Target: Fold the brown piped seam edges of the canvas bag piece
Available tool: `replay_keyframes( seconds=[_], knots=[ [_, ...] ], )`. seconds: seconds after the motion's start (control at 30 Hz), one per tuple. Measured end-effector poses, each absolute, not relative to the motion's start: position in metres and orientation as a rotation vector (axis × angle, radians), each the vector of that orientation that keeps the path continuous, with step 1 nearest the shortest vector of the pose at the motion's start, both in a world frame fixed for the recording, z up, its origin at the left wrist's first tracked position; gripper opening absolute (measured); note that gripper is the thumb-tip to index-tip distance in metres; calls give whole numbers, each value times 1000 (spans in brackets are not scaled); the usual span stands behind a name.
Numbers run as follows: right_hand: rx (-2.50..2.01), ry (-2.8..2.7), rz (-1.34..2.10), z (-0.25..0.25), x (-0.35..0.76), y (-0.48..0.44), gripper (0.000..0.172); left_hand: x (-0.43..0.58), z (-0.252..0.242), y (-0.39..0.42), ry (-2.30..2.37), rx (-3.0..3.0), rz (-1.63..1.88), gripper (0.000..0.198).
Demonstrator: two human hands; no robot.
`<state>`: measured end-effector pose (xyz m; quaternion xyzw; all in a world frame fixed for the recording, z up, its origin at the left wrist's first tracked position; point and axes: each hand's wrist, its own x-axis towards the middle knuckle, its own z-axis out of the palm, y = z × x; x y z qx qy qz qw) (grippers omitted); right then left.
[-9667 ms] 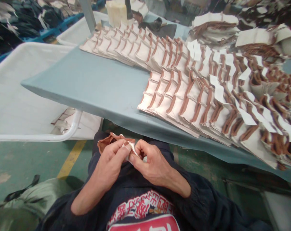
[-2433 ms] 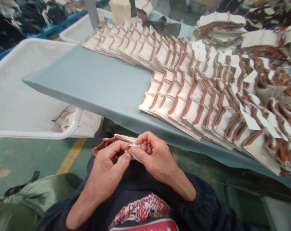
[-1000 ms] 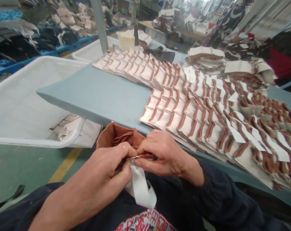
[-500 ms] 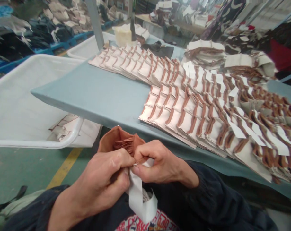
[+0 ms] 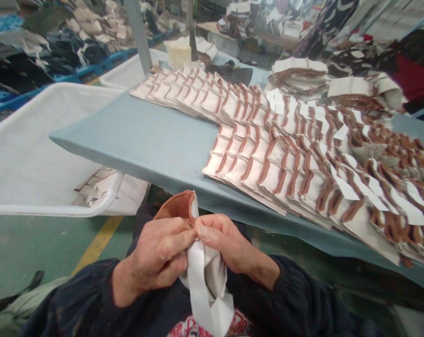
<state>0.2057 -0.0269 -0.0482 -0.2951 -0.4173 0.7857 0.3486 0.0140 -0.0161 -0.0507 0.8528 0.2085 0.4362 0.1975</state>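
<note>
My left hand (image 5: 163,252) and my right hand (image 5: 224,238) meet in front of my chest, each closed in a pinch on a sewn fabric piece (image 5: 175,206). The piece is rust-brown on one face and off-white on the other. Its brown part stands up above my fingers, while off-white cloth hangs below them. A long white strip (image 5: 198,276) dangles in a loop beneath my fingertips. The exact spot between the fingertips is hidden.
A blue-grey covered table (image 5: 127,135) lies ahead, bearing rows of overlapping off-white pieces (image 5: 254,164) with brown edges. Several white strips (image 5: 373,192) lie across those at right. A white plastic bin (image 5: 40,140) stands at left, and a metal post (image 5: 139,37) rises behind.
Both hands stay pinched together. The fabric piece has turned, so its brown opening looks narrower and an off-white side shows. More off-white cloth hangs below, and the white strip dangles lower.
</note>
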Motion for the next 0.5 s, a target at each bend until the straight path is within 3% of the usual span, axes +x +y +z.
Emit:
replay_keyframes(
  seconds=[0.17,0.27,0.4,0.5],
  knots=[
    [-780,-1237,1944,-40,212,-25,55,15,-47,-24,732,2286,1226,21],
    [-782,-1477,1793,-30,223,-22,41,12,-32,-27,862,2314,1221,30],
    [-731,-1802,1413,-18,232,-17,27,8,-8,-21,758,2223,891,12],
    [-670,-1880,1276,-16,230,-18,25,8,-1,-15,689,2244,723,28]
  ],
)
